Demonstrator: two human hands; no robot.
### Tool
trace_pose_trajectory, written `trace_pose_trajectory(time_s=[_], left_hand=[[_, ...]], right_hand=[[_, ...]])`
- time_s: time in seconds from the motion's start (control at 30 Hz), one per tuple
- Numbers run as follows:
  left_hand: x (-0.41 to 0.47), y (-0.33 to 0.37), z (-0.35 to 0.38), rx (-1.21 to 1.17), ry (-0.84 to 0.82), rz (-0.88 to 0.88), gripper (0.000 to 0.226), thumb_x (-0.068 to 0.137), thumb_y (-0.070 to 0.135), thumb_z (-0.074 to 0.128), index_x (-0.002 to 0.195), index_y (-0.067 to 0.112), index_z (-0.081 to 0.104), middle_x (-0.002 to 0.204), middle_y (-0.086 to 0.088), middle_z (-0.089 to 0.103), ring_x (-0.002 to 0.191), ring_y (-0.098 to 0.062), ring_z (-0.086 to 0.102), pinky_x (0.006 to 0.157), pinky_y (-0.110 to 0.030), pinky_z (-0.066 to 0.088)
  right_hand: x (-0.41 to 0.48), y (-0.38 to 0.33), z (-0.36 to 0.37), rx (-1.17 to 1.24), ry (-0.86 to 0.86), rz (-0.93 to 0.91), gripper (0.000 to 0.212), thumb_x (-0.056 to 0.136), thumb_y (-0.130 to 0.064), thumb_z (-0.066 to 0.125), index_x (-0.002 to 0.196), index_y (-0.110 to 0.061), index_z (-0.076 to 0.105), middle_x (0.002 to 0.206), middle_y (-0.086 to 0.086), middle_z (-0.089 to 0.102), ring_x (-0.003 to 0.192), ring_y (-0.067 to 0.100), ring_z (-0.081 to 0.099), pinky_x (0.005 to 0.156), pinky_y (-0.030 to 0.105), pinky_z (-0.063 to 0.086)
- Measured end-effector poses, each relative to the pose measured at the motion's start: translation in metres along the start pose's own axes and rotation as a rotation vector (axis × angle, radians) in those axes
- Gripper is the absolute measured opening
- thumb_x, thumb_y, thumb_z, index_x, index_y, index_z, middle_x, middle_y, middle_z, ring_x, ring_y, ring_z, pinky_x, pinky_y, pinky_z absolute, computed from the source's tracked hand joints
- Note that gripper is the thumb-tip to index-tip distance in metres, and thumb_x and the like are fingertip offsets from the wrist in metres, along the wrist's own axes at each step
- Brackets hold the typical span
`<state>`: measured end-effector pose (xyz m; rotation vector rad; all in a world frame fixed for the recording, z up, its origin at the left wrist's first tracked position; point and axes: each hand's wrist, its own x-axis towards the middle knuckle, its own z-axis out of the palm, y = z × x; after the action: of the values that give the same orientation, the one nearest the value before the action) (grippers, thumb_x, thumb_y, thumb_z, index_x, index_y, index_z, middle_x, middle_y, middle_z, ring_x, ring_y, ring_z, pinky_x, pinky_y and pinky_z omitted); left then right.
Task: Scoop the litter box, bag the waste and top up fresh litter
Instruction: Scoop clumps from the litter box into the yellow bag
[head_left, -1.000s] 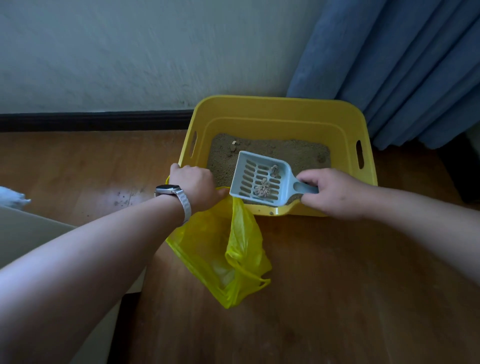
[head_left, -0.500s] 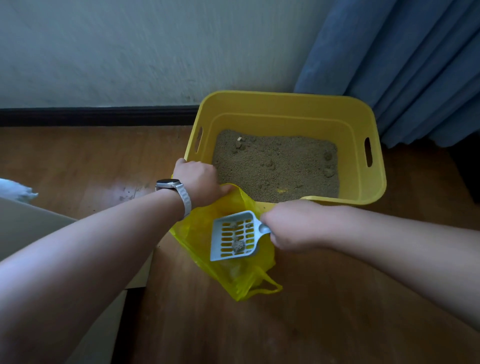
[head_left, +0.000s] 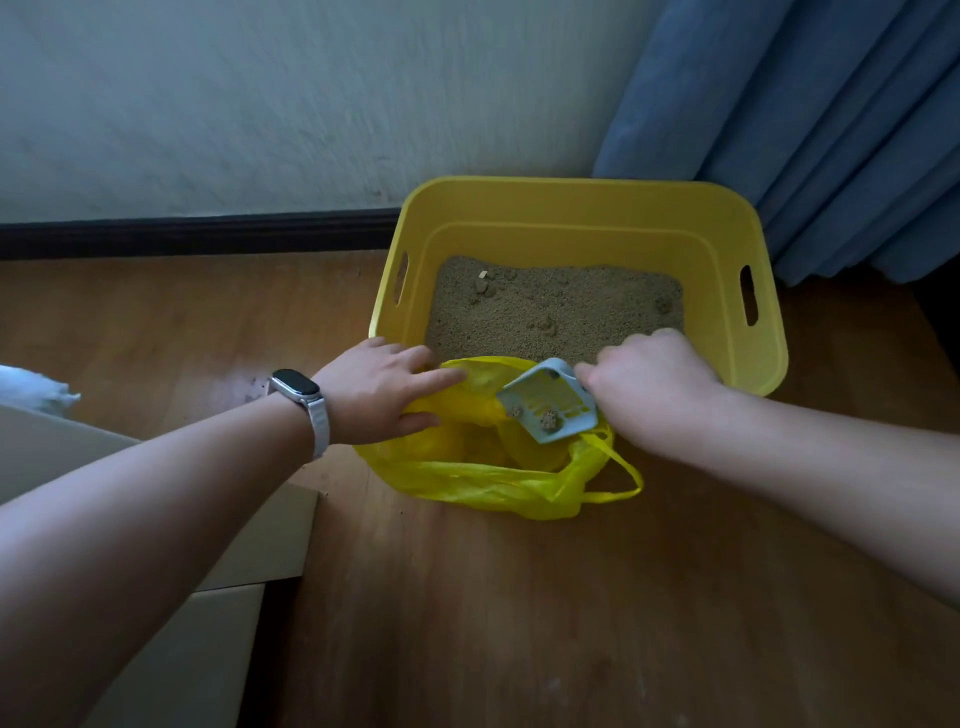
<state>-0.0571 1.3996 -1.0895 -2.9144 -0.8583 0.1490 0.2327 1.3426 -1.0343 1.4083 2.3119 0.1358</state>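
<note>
One head-worn wide-angle view, facing forward and steeply down onto the floor (head_left: 519, 623). Range is near: box (head_left: 571, 208) and bag (head_left: 467, 483) sit at centre frame, the wearer's arms (head_left: 156, 519) framing the lower sides. Wall (head_left: 260, 104) and curtain (head_left: 831, 130) fill the top of frame.

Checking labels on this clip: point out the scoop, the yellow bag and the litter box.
scoop (head_left: 540, 396): head view, slotted blade.
yellow bag (head_left: 483, 486): head view, crumpled near side.
litter box (head_left: 571, 228): head view, far inner wall.
</note>
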Motion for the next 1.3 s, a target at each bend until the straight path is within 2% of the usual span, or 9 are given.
trace_pose_trajectory(time_s=[0.1,0.2,0.27,0.4,0.57,0.8,0.97,1.13,1.3], left_hand=[[-0.002,0.001,0.002,0.073,-0.03,0.003,0.057,0.086,0.05,0.064,0.136,0.027,0.048,0.107,-0.007,0.062,0.08,-0.028,0.063,0.069,-0.04,0.052],[0.005,0.005,0.001,0.079,-0.095,-0.041,0.051,0.088,0.044,0.063,0.134,0.023,0.053,0.107,-0.006,0.062,0.083,-0.028,0.062,0.071,-0.041,0.052],[0.011,0.008,-0.001,0.057,-0.132,-0.097,0.045,0.09,0.042,0.06,0.129,0.02,0.057,0.11,-0.005,0.061,0.088,-0.028,0.062,0.075,-0.042,0.052],[0.015,0.01,-0.001,-0.018,-0.146,-0.196,0.034,0.09,0.043,0.06,0.111,0.016,0.065,0.116,-0.004,0.059,0.089,-0.029,0.062,0.08,-0.042,0.05],[0.013,0.008,0.0,-0.099,-0.079,-0.222,0.026,0.085,0.037,0.068,0.099,0.016,0.07,0.104,-0.003,0.065,0.087,-0.03,0.063,0.077,-0.041,0.049],[0.0,0.002,-0.002,-0.207,0.054,-0.192,0.027,0.082,0.029,0.075,0.102,0.013,0.069,0.088,-0.004,0.071,0.08,-0.029,0.067,0.075,-0.043,0.055],[0.0,0.006,0.001,-0.262,0.104,-0.292,0.03,0.077,0.041,0.065,0.091,0.015,0.071,0.077,0.0,0.069,0.073,-0.027,0.067,0.077,-0.042,0.052],[0.002,0.008,0.004,-0.289,0.105,-0.326,0.027,0.075,0.035,0.077,0.089,0.013,0.073,0.076,-0.002,0.069,0.072,-0.029,0.066,0.075,-0.041,0.051],[0.003,0.007,0.003,-0.293,0.114,-0.337,0.026,0.075,0.031,0.082,0.092,0.012,0.074,0.077,-0.003,0.07,0.075,-0.028,0.066,0.077,-0.041,0.051]], right_hand=[[-0.003,0.005,0.009,0.025,0.112,-0.029,0.027,0.09,-0.016,0.049,0.115,-0.022,0.055,0.1,0.0,0.064,0.094,0.027,0.06,0.065,0.033,0.027],[-0.002,0.009,0.023,-0.073,0.209,-0.073,0.03,0.071,-0.017,0.065,0.1,-0.023,0.069,0.072,-0.002,0.065,0.065,0.025,0.062,0.056,0.03,0.022],[-0.001,0.011,0.028,-0.074,0.278,-0.105,0.029,0.062,-0.016,0.061,0.089,-0.02,0.073,0.058,-0.001,0.06,0.051,0.025,0.057,0.053,0.029,0.021],[-0.001,0.009,0.033,-0.016,0.418,-0.17,0.045,0.07,-0.015,0.035,0.094,-0.017,0.074,0.058,0.002,0.058,0.048,0.026,0.055,0.051,0.029,0.022],[0.0,0.012,0.039,0.023,0.448,-0.215,0.047,0.073,-0.013,0.034,0.099,-0.013,0.074,0.059,0.004,0.059,0.046,0.027,0.055,0.047,0.028,0.03],[0.003,0.012,0.043,0.074,0.406,-0.138,0.041,0.071,-0.015,0.041,0.096,-0.015,0.074,0.059,0.003,0.059,0.046,0.026,0.056,0.05,0.028,0.023],[0.009,0.013,0.046,0.175,0.302,-0.051,0.041,0.058,-0.007,0.077,0.097,-0.018,0.072,0.06,0.002,0.06,0.049,0.027,0.057,0.049,0.026,0.022],[0.008,0.017,0.049,0.294,0.301,0.004,0.038,0.09,-0.018,0.054,0.126,-0.027,0.057,0.09,0.0,0.066,0.081,0.028,0.062,0.058,0.032,0.036],[0.006,0.02,0.039,0.462,0.235,0.02,0.042,0.095,-0.032,0.047,0.137,-0.032,0.046,0.108,-0.005,0.062,0.1,0.023,0.058,0.065,0.029,0.034]])
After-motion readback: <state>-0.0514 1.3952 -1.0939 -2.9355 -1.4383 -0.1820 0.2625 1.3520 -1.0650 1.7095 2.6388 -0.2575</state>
